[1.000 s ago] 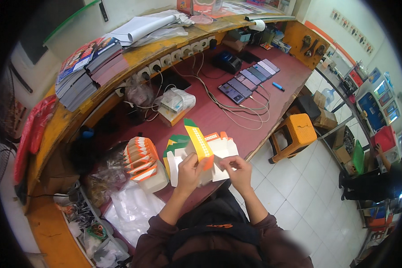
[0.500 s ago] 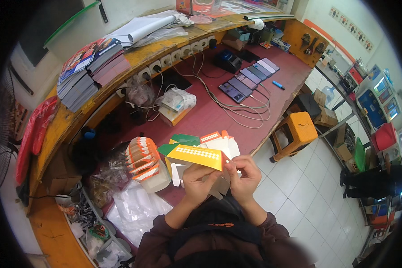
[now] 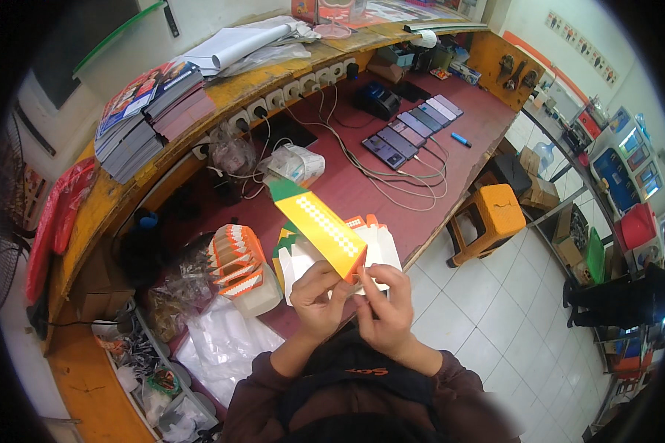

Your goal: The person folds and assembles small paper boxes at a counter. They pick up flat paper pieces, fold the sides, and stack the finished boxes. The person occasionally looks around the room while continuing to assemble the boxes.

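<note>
I hold a long orange carton with a green end and white dot pattern above the dark red table. My left hand grips its near end from the left. My right hand pinches the same end from the right, fingers at the flap. The carton slants up and away to the left. Under it lie flat white and orange carton blanks. A stack of folded orange-and-white cartons stands just left of my hands.
A row of phones on cables lies at the far side, with a blue pen beside them. Power sockets line the wooden ledge, with stacked magazines. Clear plastic bags lie lower left. An orange stool stands on the tiled floor.
The carton went from upright to lying flat sideways, and now slants up to the left with its near end in both hands. My hands have drawn closer to my body.
</note>
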`<state>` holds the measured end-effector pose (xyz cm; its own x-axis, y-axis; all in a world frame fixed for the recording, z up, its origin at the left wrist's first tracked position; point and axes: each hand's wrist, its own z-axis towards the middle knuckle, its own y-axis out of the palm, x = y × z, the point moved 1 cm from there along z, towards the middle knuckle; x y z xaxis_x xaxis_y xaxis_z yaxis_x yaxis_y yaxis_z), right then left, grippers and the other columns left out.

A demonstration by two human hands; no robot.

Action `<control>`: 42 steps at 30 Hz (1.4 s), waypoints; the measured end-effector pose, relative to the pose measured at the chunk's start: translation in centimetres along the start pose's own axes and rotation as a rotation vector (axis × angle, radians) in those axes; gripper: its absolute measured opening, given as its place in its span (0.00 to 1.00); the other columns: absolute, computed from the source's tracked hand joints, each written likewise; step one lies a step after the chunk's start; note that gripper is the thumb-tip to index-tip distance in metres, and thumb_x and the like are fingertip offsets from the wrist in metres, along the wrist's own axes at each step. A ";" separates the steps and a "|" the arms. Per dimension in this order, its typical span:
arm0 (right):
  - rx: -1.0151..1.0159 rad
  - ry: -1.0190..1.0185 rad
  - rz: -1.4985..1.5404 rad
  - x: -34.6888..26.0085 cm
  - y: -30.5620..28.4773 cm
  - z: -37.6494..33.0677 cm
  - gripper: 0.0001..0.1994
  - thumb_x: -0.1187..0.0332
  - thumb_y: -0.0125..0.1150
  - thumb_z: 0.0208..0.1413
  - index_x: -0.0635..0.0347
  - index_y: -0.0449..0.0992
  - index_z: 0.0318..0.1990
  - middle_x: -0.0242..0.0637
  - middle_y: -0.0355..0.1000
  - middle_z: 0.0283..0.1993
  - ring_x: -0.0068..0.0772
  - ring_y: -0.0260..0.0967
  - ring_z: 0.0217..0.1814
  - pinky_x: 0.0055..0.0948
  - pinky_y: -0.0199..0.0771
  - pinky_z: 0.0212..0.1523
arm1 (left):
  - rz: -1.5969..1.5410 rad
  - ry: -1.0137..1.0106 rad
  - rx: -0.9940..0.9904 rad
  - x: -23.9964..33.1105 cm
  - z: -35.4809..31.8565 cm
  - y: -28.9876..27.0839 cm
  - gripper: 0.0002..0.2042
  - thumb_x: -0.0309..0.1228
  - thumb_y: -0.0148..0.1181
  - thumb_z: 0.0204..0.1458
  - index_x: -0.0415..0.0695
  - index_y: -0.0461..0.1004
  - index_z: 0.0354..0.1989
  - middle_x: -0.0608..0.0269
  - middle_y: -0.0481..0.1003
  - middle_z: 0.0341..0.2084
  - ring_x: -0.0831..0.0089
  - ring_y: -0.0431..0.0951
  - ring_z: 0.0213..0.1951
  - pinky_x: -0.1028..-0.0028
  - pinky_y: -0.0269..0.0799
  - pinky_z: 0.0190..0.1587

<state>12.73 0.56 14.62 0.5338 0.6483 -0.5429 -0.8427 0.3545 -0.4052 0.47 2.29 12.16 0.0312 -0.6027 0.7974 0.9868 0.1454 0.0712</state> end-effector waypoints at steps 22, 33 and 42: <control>-0.092 -0.211 -0.075 1.2 0.7 -0.3 0.20 0.74 0.69 0.33 0.50 0.79 0.41 0.39 0.65 0.49 0.46 0.61 0.56 0.37 0.63 0.53 | -0.469 -0.107 0.078 0.4 -0.4 0.2 0.08 0.25 0.51 0.56 0.34 0.68 0.41 0.51 0.63 0.50 0.64 0.73 0.46 0.70 0.74 0.46; 0.033 0.041 -0.017 4.4 2.5 -0.3 0.19 0.75 0.70 0.31 0.57 0.73 0.36 0.40 0.67 0.41 0.41 0.69 0.41 0.30 0.73 0.33 | -0.691 -0.481 0.373 -2.4 0.0 0.3 0.08 0.29 0.48 0.59 0.40 0.66 0.44 0.59 0.73 0.39 0.71 0.76 0.42 0.71 0.78 0.41; 0.025 -0.138 -0.023 4.9 4.4 -1.7 0.14 0.80 0.61 0.33 0.60 0.76 0.33 0.37 0.72 0.36 0.38 0.72 0.37 0.30 0.74 0.34 | -0.380 -0.511 0.374 -4.3 -0.2 0.2 0.08 0.24 0.55 0.54 0.38 0.69 0.41 0.61 0.73 0.38 0.74 0.75 0.41 0.75 0.78 0.36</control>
<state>11.76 4.16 8.97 0.5396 0.7256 -0.4269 -0.8328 0.3859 -0.3969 0.60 4.74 8.66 -0.4703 -0.2372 0.8500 0.7916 0.3125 0.5251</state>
